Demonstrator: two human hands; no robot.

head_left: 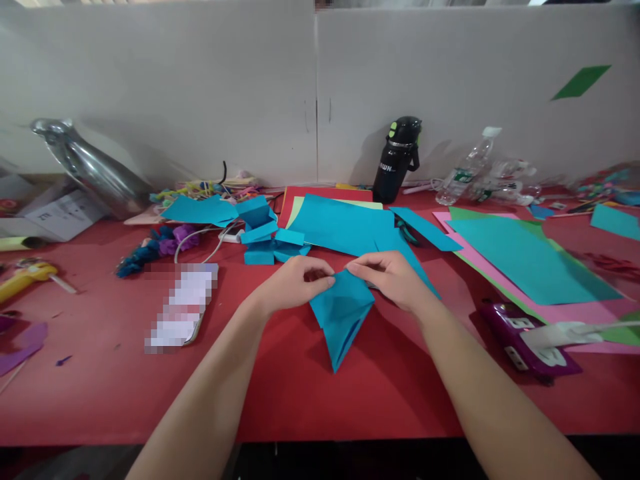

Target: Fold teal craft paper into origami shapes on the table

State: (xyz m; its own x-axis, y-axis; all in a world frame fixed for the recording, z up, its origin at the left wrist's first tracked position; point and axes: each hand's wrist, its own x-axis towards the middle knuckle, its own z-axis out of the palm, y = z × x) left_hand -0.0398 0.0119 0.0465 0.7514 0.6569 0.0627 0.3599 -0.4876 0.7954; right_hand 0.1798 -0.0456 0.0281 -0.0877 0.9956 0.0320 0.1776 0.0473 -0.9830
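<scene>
Across the red tabletop (280, 407), blue paper lay at several stages of working. The large blue sheet (340, 223) beyond the hands was flat, whereas the folded blue paper pieces (260, 233) to its left had been creased into angular, box-like forms. The pointed blue paper (343, 307), between the two hands near the middle of the tabletop, appeared intermediate: its main folds had been made and its lower end narrowed to a tip directed toward the person, but layers along its lower right side stood apart, and the work on it was judged unfinished, with those layers left unflattened. How many folds remained could not be determined. Both forearms entered from the near edge and converged, setting the left hand (293, 283) and the right hand (393, 277) on either side of the paper's upper corner, backs uppermost. The left thumb and forefinger pinched the upper left edge; the right thumb and forefinger pinched just beside the top corner. The remaining fingers were curled, their tips largely hidden.
</scene>
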